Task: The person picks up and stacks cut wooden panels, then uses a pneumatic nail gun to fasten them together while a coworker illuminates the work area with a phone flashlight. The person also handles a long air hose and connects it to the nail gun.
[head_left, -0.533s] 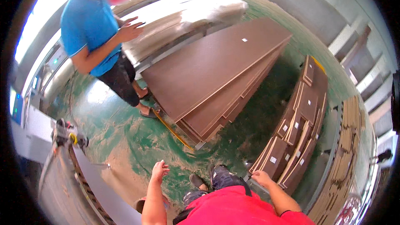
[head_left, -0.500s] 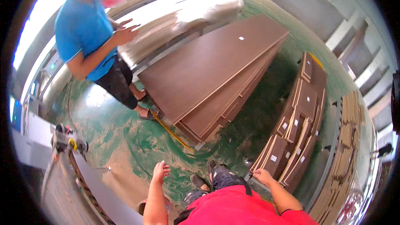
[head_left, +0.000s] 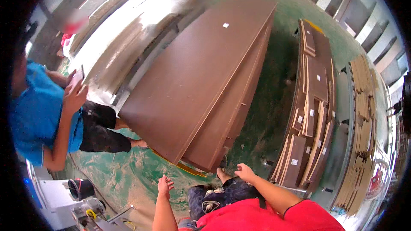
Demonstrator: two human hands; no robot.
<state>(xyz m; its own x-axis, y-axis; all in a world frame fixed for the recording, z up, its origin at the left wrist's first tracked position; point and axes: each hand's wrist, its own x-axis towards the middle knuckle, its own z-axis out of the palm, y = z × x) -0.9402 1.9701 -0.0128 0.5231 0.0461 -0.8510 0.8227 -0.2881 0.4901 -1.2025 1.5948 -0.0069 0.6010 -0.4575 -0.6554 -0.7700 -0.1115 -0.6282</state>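
My left hand (head_left: pixel 165 185) hangs in the air above the dusty floor, its fingers loosely bent and apart, with nothing in it. Out in front of my shorts, my right hand (head_left: pixel 245 173) is curled closed, and no object shows in it. It is nearest to the close end of a stack of large brown boards (head_left: pixel 201 85), apart from it as far as I can tell. The top board carries a small white label (head_left: pixel 225 25). The boards beneath are fanned out to the right.
A person in a blue shirt (head_left: pixel 40 111) stands at the left, holding a phone (head_left: pixel 77 77). Wrapped white stacks (head_left: pixel 141 21) lie behind. On the right are labelled brown panels (head_left: pixel 314 70) and bundles of tan strips (head_left: pixel 358 122). A machine (head_left: pixel 87 209) stands at lower left.
My view has moved forward and turned, bringing the board stack nearer. The person in blue now appears farther left. My right hand has come away from the labelled panels toward the middle.
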